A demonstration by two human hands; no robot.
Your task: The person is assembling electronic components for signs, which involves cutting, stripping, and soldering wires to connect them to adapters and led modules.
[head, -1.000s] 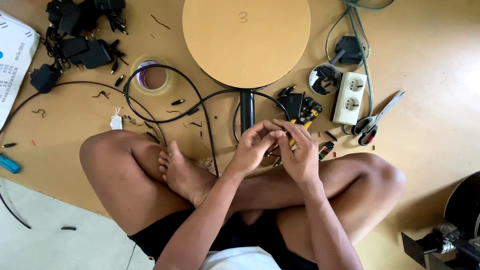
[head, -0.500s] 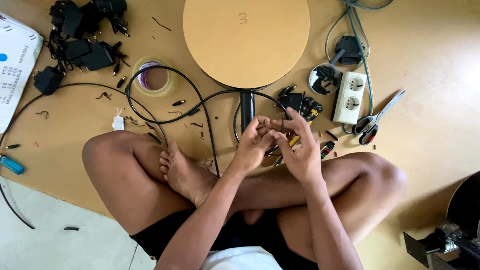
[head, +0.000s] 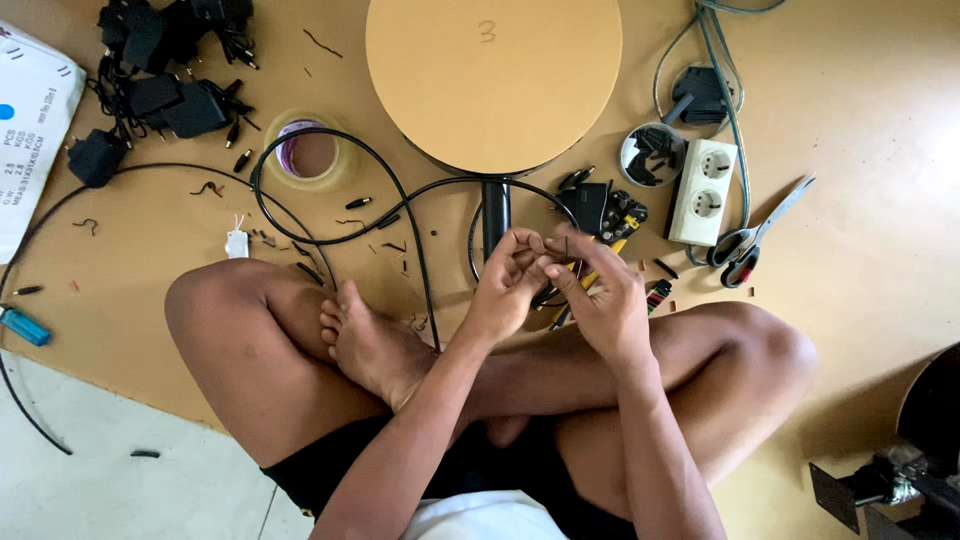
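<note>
Sitting cross-legged on the floor, I pinch the end of a thin black rubber cable (head: pixel 420 250) between both hands: my left hand (head: pixel 505 285) curls narrow around it, and my right hand (head: pixel 598 300) meets it fingertip to fingertip, grip closed on the same end. Just beyond the grip lie yellow-handled black crimping pliers (head: pixel 610 215). Farther right sit a white double plastic socket (head: pixel 705 190) and grey-handled steel scissors (head: pixel 755 235). Beyond everything rests a round tan wooden disc (head: pixel 490 80).
</note>
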